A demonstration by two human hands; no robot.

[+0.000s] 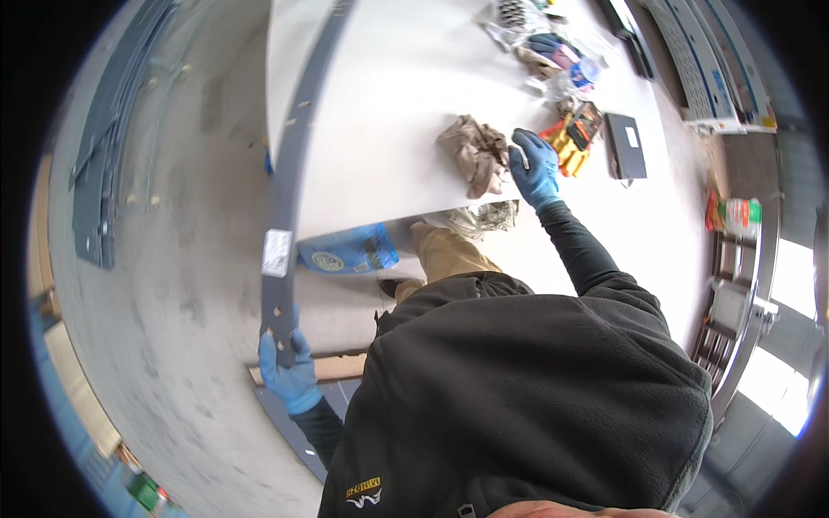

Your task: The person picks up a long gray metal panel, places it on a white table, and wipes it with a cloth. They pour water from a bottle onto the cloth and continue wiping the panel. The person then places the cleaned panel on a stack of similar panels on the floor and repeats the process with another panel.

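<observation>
My left hand, in a blue glove, is wrapped round the near end of a long grey metal strip. The strip has several small holes and a white label, and it runs up past the left edge of the white table. Over the table's near edge, my right hand, also blue-gloved, has its fingers curled. A small white patch shows between thumb and fingers; I cannot tell what it is. Just left of that hand lies a crumpled brown cloth; yellow-and-black gloves lie to its right.
A dark flat box and a clear plastic bottle stand among bags on the table. Below its edge sits a blue bag. More grey panels lie at far left. Metal racking stands at right.
</observation>
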